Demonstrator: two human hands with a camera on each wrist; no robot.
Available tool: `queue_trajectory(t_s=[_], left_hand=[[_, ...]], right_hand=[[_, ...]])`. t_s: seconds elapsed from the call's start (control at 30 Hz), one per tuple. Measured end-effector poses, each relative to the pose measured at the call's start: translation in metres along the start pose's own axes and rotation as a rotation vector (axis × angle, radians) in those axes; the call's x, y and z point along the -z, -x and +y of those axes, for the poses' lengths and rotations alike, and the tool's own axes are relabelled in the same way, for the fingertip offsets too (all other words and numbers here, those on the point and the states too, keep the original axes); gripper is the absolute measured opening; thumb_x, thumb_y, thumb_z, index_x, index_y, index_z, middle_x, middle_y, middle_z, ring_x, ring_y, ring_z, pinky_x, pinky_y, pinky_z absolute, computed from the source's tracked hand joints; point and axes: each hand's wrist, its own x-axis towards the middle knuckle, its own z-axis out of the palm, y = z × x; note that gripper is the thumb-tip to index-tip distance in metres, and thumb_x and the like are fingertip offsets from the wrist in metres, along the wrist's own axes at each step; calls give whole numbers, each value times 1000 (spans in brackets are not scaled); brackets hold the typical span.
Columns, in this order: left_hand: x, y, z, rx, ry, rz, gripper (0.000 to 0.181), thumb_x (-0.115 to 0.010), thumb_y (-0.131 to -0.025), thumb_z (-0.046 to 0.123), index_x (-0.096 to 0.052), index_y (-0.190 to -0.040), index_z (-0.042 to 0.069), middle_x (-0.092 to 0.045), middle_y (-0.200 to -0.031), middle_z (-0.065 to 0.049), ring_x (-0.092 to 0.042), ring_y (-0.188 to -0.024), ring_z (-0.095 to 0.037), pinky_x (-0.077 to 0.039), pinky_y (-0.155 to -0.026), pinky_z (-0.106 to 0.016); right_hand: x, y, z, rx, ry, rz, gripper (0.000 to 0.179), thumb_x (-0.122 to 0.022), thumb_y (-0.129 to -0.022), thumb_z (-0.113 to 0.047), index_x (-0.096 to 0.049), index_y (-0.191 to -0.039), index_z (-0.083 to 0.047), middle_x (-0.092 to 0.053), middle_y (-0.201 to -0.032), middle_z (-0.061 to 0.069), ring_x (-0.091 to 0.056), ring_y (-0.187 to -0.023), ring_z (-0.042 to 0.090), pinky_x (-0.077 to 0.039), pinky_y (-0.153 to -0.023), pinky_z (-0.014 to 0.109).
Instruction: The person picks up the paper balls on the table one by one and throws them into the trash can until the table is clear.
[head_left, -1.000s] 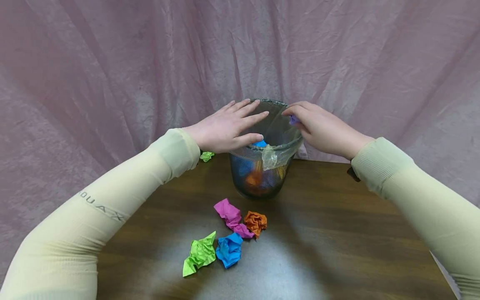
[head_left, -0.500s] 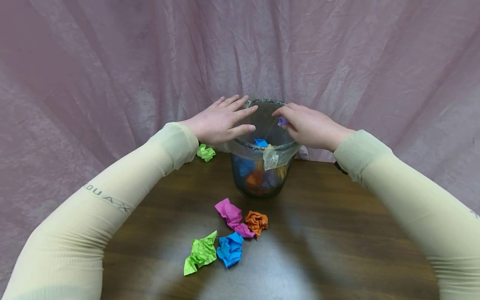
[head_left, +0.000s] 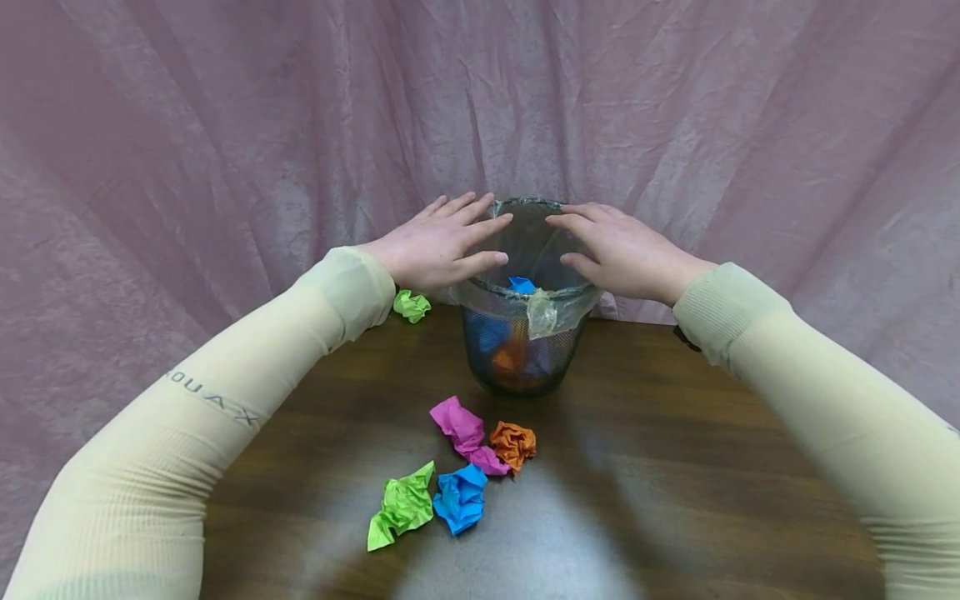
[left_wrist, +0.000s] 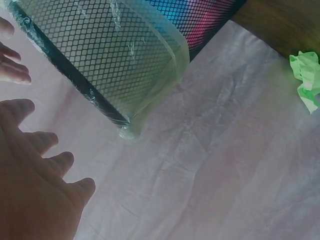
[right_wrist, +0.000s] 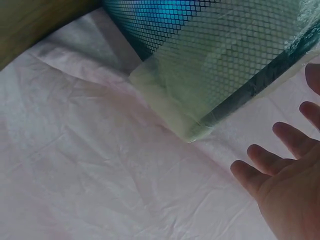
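A black mesh waste bin (head_left: 521, 350) with a clear plastic liner stands at the far edge of a brown table (head_left: 675, 467). Crumpled coloured papers lie inside it, a blue one (head_left: 520, 285) on top. My left hand (head_left: 442, 242) hovers over the bin's left rim, fingers straight and spread, holding nothing. Over the right rim my right hand (head_left: 615, 246) is also flat and empty. The left wrist view shows the bin's mesh wall (left_wrist: 100, 50) beside my fingers (left_wrist: 45, 165); in the right wrist view the mesh wall (right_wrist: 215, 55) appears likewise.
Nearer me on the table lie a pink paper ball (head_left: 463, 433), an orange one (head_left: 513, 444), a blue one (head_left: 459, 497) and a green one (head_left: 401, 506). Another green ball (head_left: 412, 305) sits left of the bin. A pink cloth backdrop (head_left: 225, 125) hangs behind.
A second ago my right hand pinched a small purple paper over the bin; now that hand is flat and empty and the purple paper is out of sight. The left hand drew slightly left.
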Motion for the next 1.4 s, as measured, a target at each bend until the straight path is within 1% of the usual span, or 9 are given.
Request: queue_trajectory(t_s=[0.17,0.27,0.5,0.77,0.93,1.1,1.23,1.33,1.4], left_hand=[[-1,2,1,-4,16,3,74,-31,-104,67,-18,-166,28,-5,-171,-7,-1,-157,-30,0,-124,-53],[-2,3,4,-21,26,14,74,-31,-104,67,-19,-165,28,-6,-171,-8,-2,-157,-30,-1,-124,-54],[-2,9,14,-73,30,27,74,-32,-103,68,-19,-165,29,-6,-171,-7,0,-157,-28,-2,-124,-54],[-7,18,30,-159,30,51,73,-32,-104,67,-17,-165,30,-3,-172,-4,3,-157,-27,-1,-124,-51],[-17,34,41,-238,35,109,72,-34,-104,65,-22,-165,29,-5,-172,-2,-2,-157,-28,-4,-124,-53],[-26,55,57,-323,16,150,72,-31,-104,66,-22,-165,28,-4,-172,-1,2,-157,-22,-4,-125,-50],[-34,71,70,-409,5,183,71,-33,-105,63,-24,-165,25,-5,-172,-2,4,-157,-21,-4,-125,-50],[-44,81,79,-465,9,196,70,-36,-106,61,-26,-164,23,-9,-172,-6,0,-157,-25,-5,-125,-51],[-53,87,83,-485,14,189,70,-37,-106,60,-26,-164,23,-11,-171,-8,-3,-157,-27,-6,-125,-51]], right_hand=[[2,8,1,-9,-6,9,60,-60,-105,-31,-39,-159,-13,-35,-162,17,-29,-149,40,-23,-119,59],[5,17,2,-14,-13,16,62,-59,-105,-34,-37,-160,-14,-33,-163,16,-26,-150,40,-20,-120,61],[6,45,6,13,-3,45,64,-59,-105,-39,-36,-160,-15,-30,-164,16,-24,-151,41,-20,-119,63],[-9,81,16,7,9,73,68,-63,-103,-36,-33,-162,-18,-27,-166,15,-23,-151,43,-22,-117,64],[-24,101,19,20,11,117,69,-67,-101,-34,-36,-160,-17,-30,-165,14,-25,-150,43,-24,-117,63],[-38,118,19,63,14,163,69,-71,-99,-31,-40,-159,-15,-34,-163,13,-29,-149,40,-27,-117,60],[-48,130,19,60,10,163,71,-73,-97,-29,-40,-158,-16,-36,-162,13,-29,-149,39,-29,-115,61],[-58,137,18,61,7,159,71,-74,-97,-29,-41,-158,-16,-37,-161,11,-30,-149,38,-30,-115,61],[-66,141,16,68,3,158,72,-74,-96,-29,-40,-158,-18,-38,-161,10,-31,-149,38,-31,-114,60]])
